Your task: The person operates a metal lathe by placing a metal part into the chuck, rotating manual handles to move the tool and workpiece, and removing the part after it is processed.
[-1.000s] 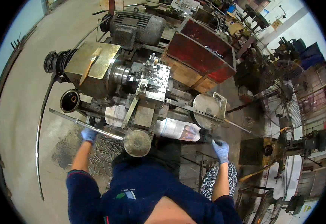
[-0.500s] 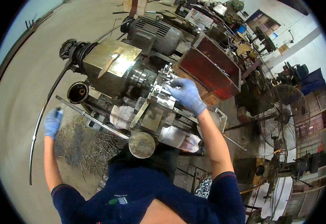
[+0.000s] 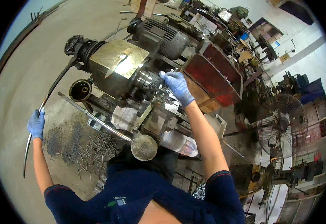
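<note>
A small dirty lathe stands in front of me, its boxy headstock (image 3: 107, 76) carrying a shiny round spindle nose (image 3: 145, 81). My left hand (image 3: 36, 124), in a blue-grey glove, is closed around the long curved lever (image 3: 51, 89) that hangs from the headstock's left end. In a matching glove, my right hand (image 3: 177, 88) hovers beside the spindle nose, above the metal tool slide (image 3: 166, 105). Its thumb and fingertips are pinched together; whether a small part sits between them is too small to make out.
Behind the headstock is a ribbed motor (image 3: 163, 39). A red metal box (image 3: 213, 71) stands beyond my right hand, and a caged fan (image 3: 282, 119) at the right. A straight bar (image 3: 103, 121) with a round knob (image 3: 144, 147) crosses near me. Thin rods (image 3: 95, 151) and shavings litter the floor.
My left hand has moved left and down onto the lever and closed around it. My right hand has shifted left and up from the tool slide toward the spindle nose.
</note>
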Demonstrator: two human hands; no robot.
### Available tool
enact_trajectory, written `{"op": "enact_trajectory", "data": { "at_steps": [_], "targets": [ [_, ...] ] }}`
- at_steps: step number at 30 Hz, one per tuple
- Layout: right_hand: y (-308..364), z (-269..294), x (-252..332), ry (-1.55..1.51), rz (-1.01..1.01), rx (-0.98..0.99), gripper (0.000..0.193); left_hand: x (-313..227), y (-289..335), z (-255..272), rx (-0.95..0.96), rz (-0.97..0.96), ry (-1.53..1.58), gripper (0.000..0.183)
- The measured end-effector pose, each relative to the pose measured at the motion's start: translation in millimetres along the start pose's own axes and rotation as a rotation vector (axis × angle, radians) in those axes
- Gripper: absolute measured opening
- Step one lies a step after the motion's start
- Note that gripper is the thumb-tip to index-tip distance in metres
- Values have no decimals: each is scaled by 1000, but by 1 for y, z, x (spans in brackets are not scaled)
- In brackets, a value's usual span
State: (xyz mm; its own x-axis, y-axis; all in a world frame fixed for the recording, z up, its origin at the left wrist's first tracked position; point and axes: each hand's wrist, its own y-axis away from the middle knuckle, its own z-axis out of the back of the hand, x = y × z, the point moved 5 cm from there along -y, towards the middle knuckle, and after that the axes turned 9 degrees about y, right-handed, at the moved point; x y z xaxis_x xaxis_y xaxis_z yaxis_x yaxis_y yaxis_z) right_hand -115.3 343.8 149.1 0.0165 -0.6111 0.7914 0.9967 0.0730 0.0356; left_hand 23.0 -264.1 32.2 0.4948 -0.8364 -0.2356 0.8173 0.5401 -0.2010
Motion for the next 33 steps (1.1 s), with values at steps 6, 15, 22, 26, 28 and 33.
{"op": "enact_trajectory", "data": {
  "at_steps": [6,15,22,26,28,33],
  "targets": [
    [6,-34,22,848,243,65,46,-41,-2,35,113,9,16,51],
    [6,-56,30,1028,317,28,55,-79,84,29,109,126,186,46],
    [3,-58,28,1044,226,120,55,-89,87,32,138,150,207,45],
    [7,-55,33,967,292,37,55,-99,103,37,111,88,231,39],
    [7,-55,31,963,293,13,55,-103,112,36,119,109,204,38],
    [7,-56,27,1069,317,0,58,-98,112,30,77,89,241,36]
  ]
}}
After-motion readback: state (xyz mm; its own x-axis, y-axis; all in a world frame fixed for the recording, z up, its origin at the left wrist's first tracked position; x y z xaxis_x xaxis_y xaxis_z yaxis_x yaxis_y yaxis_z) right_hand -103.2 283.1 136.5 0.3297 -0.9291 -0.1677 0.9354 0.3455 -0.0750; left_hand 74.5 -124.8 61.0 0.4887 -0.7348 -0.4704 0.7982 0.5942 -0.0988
